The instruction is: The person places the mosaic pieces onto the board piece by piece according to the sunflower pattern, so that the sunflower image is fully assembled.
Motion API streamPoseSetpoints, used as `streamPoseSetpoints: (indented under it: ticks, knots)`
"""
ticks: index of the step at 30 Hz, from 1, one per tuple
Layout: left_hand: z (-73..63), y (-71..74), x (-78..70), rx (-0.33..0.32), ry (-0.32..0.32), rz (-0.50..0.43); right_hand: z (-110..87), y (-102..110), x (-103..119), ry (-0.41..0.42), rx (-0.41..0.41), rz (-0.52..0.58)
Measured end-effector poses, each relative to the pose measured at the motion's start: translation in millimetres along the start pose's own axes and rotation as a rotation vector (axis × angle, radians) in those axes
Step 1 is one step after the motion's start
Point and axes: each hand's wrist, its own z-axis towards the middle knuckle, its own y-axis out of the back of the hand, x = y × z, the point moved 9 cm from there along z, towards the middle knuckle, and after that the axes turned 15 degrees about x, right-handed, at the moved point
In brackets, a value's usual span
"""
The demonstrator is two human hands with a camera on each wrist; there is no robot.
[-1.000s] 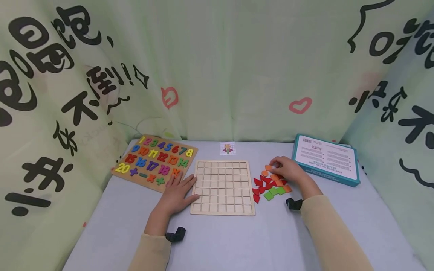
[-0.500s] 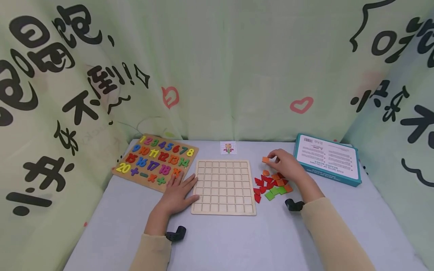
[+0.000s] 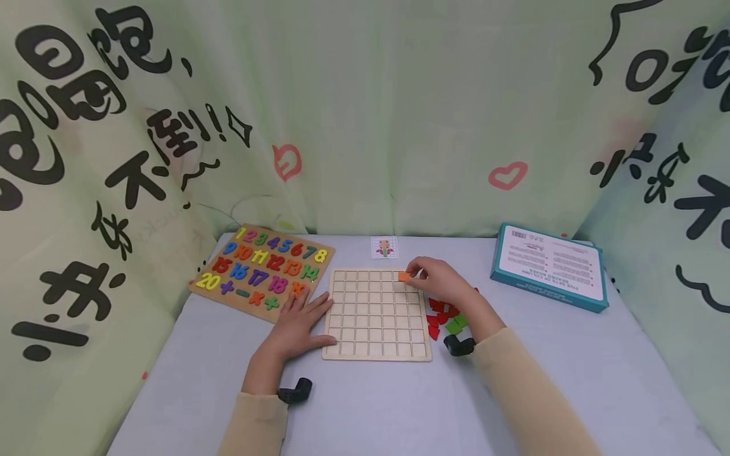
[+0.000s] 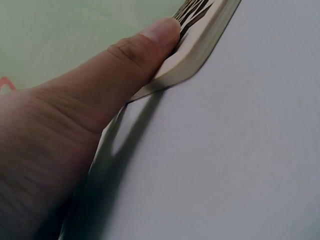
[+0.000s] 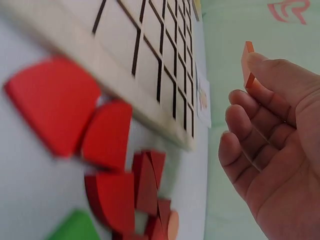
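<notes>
In the head view a wooden grid board [image 3: 376, 323] lies mid-table. My right hand [image 3: 441, 282] pinches an orange square tile [image 3: 403, 277] between thumb and fingers, over the board's far right corner; the right wrist view shows the orange tile [image 5: 247, 65] held up on edge. My left hand [image 3: 298, 326] lies flat with spread fingers at the board's left edge. Its thumb [image 4: 125, 60] rests on the board's corner in the left wrist view. Red quarter-round pieces [image 5: 55, 102] and green squares [image 3: 454, 326] lie right of the board, partly hidden by my right arm.
A number board [image 3: 259, 272] with coloured digits lies at the left, close to my left fingers. A small picture card [image 3: 384, 247] lies behind the grid. A teal box [image 3: 549, 267] stands at the back right. Curtains surround the table.
My right hand has lifted the orange square tile from the pile and carried it left to the board's far right corner. The left hand stays at the board's edge.
</notes>
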Motion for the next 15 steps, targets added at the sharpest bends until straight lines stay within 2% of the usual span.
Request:
streamPoseSetpoints:
  ticks: [7, 15]
  knots:
    - [-0.6, 2.6, 0.0, -0.018, 0.013, -0.009, 23.2, -23, 18, 0.05, 0.039, -0.001]
    - [-0.5, 3.6, -2.7, -0.038, 0.025, -0.007, 39.7, -38, 24, 0.078, 0.022, 0.043]
